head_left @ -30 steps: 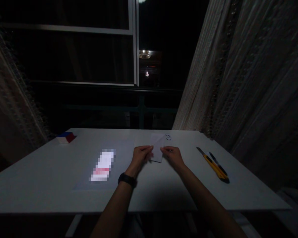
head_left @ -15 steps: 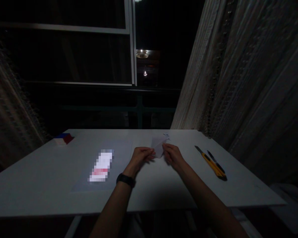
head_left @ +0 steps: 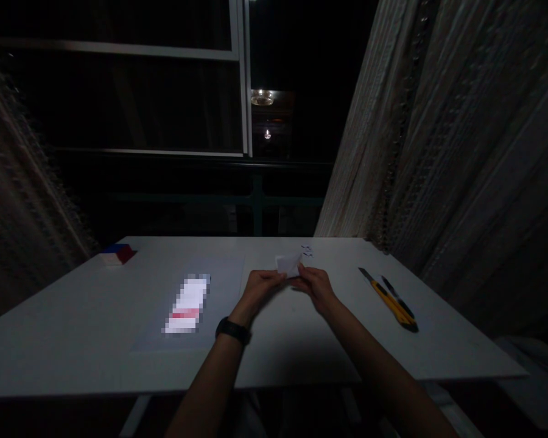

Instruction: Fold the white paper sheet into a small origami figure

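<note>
A small folded piece of white paper (head_left: pixel 288 264) is held up over the table between my two hands. My left hand (head_left: pixel 261 288), with a dark band on its wrist, pinches the paper's lower left side between thumb and fingers. On the right side, my right hand (head_left: pixel 317 286) grips the paper with its thumb on the near face. The fingers behind the paper are partly hidden. Just beyond it, dark marks (head_left: pixel 306 250) show on the white table (head_left: pixel 283 340); I cannot tell what they are.
To the right lie a yellow utility knife (head_left: pixel 393 304), blade out, and a dark pen (head_left: pixel 395 292). A lit, blurred phone (head_left: pixel 187 304) rests on a paper sheet (head_left: pixel 146 340) at the left. A coloured cube (head_left: pixel 116 254) sits at the far left. Curtains (head_left: pixel 360 121) flank the table.
The paper has turned in my hands and now looks shorter and wider. My hands have shifted only slightly, and both keep hold of it.
</note>
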Tool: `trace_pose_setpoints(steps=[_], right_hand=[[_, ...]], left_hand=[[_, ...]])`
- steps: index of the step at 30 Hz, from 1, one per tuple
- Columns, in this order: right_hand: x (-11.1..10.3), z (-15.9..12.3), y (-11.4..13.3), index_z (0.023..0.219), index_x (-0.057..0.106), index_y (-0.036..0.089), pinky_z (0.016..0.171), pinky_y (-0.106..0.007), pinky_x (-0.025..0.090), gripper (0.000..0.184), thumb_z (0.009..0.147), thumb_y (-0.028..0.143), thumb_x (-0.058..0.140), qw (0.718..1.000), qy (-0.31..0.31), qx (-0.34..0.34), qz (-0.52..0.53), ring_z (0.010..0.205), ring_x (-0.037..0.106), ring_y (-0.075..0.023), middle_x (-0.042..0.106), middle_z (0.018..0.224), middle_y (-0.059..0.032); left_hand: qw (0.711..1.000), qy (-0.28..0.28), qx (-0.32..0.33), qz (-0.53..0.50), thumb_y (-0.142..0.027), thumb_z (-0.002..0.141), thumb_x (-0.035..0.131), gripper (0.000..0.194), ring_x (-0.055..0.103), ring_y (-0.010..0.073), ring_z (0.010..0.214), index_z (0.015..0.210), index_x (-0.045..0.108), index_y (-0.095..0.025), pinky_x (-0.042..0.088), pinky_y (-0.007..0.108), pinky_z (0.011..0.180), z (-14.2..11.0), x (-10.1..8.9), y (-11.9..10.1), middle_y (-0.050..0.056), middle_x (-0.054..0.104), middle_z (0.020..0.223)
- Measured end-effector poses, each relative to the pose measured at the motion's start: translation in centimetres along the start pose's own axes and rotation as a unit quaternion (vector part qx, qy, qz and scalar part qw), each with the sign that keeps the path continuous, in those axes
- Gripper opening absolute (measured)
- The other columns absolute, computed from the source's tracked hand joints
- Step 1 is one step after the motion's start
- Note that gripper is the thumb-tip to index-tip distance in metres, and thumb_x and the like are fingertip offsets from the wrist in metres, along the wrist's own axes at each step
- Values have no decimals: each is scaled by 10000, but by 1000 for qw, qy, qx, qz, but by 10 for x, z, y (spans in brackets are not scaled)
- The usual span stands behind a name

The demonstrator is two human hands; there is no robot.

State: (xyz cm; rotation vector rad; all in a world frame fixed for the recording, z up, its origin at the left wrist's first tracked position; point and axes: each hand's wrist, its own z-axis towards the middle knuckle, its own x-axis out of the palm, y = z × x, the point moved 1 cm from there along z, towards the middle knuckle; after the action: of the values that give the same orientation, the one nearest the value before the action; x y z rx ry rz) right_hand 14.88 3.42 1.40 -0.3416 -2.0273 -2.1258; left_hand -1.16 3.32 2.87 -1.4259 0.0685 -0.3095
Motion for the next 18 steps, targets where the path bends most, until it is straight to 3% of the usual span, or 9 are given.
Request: trace_pose_setpoints(steps=[3, 8, 18], right_hand=[[1, 1, -4, 600, 641, 112, 565, -274, 539, 394, 577, 499, 711, 1000, -16, -14, -20, 553, 621, -160, 648, 600, -66], [7, -3, -6, 541, 616, 109, 591, -282, 539, 404, 560, 500, 718, 999, -13, -20, -22, 557, 607, -150, 627, 568, -52], [9, -6, -8, 612, 535, 156, 603, -316, 543, 351, 548, 433, 740, 999, -3, -34, 5, 604, 609, -164, 602, 581, -8]], left_hand=[[1000, -15, 5, -7, -387, 592, 726, 340, 595, 145, 624, 785, 715, -108, 442, 244, 600, 0, 0, -2, 83, 685, 730], [994, -100, 32, 6, -354, 558, 747, 366, 612, 175, 661, 802, 705, -85, 459, 263, 627, 3, -4, -1, 103, 689, 750], [981, -163, 75, 68, -244, 573, 728, 331, 625, 192, 745, 883, 701, -131, 477, 278, 678, 4, -3, -3, 96, 697, 828]])
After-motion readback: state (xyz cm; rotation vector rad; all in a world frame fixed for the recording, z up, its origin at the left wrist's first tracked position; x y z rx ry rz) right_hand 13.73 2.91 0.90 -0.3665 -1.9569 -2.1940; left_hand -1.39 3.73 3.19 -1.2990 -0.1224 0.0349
